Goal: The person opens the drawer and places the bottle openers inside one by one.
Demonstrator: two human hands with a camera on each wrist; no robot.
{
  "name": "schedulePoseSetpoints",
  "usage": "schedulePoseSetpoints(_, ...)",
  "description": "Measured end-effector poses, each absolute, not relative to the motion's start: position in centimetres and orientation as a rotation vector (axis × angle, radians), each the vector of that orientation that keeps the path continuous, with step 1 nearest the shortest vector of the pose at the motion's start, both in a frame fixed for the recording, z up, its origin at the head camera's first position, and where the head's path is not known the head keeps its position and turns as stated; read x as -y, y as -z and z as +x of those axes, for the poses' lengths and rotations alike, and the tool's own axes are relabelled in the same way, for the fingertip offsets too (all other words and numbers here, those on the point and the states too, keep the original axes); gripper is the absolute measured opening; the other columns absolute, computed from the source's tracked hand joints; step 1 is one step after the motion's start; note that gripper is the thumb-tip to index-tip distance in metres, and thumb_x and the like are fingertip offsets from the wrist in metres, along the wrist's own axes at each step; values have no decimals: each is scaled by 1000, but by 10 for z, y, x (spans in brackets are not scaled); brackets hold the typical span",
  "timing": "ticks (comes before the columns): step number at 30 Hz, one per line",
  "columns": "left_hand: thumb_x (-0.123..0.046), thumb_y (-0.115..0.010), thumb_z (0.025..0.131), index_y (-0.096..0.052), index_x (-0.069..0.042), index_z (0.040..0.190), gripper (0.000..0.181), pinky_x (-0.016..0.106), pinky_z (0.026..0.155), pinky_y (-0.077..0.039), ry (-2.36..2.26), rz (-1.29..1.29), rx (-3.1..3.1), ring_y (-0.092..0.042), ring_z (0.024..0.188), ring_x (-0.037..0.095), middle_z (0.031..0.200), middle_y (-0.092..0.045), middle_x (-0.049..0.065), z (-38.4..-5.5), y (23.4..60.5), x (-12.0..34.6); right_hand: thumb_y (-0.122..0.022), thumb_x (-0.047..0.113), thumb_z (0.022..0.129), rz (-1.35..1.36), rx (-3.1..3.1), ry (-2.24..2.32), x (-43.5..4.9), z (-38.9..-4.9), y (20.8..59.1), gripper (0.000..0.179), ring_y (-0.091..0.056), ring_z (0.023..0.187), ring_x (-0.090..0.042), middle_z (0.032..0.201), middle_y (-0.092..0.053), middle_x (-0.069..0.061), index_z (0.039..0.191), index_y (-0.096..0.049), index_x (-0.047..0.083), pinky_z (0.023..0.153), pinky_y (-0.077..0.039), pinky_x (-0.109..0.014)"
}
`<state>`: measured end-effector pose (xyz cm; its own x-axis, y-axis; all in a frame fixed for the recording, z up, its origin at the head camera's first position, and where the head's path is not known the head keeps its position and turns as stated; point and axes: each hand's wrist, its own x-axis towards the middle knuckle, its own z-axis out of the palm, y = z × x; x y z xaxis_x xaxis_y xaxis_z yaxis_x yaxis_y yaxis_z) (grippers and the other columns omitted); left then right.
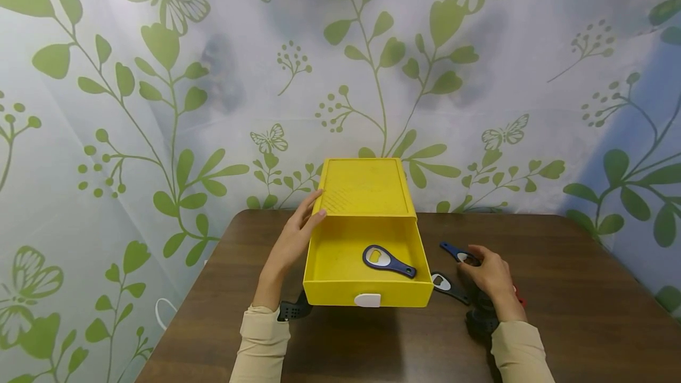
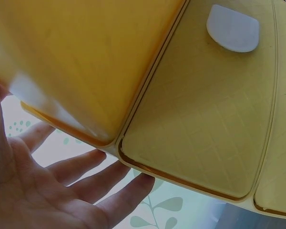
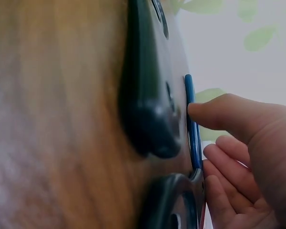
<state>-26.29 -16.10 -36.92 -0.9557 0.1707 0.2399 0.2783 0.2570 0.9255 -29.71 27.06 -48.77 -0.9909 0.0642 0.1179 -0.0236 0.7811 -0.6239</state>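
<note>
Just between right thumb (image 1: 470,270) and fingers (image 1: 483,250), blue bottle opener (image 1: 454,250)

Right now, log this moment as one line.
left grip: against yellow box | right grip: at blue bottle opener, hold unclear | drawer: open, another blue opener inside

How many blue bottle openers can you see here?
2. One blue opener lies in the open yellow drawer; the other blue opener is on the table, at the thumb of the right hand. More could be hidden under that hand.
</note>
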Motion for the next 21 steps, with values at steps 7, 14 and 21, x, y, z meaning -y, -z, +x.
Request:
schedulePoseSetpoints(7,-45,-51,108,-33,-36,161,57,61,117,-37,1814,-447,2410,-36,150,39,165,-34,8,-263,369,161,-75,18,90,-12,2812,-973,-272,-299,492,57,-52,124,-57,134,-59,-34,137,-57,-9,104,-41,-66)
schedulePoseSetpoints(14,-46,-52,108,-33,-37,161,57,61,118,-35,1814,-453,2410,-35,151,38,166,-33,6,-263,370,162,-75,21,91,-40,2853,-985,-272,-300,490,57,-51,124,-56,136,-59,-32,136,-58,-8,103,-41,-67)
schedulePoseSetpoints(21,-48,-53,107,-32,-38,161,58,61,118,-35,1816,-439,2412,-36,150,38,166,-33,6,-263,369,161,-76,22,89,-54,2861,-983,-271,-300,491,57,-52,123,-57,135,-60,-32,134,-60,-8,101,-43,-67)
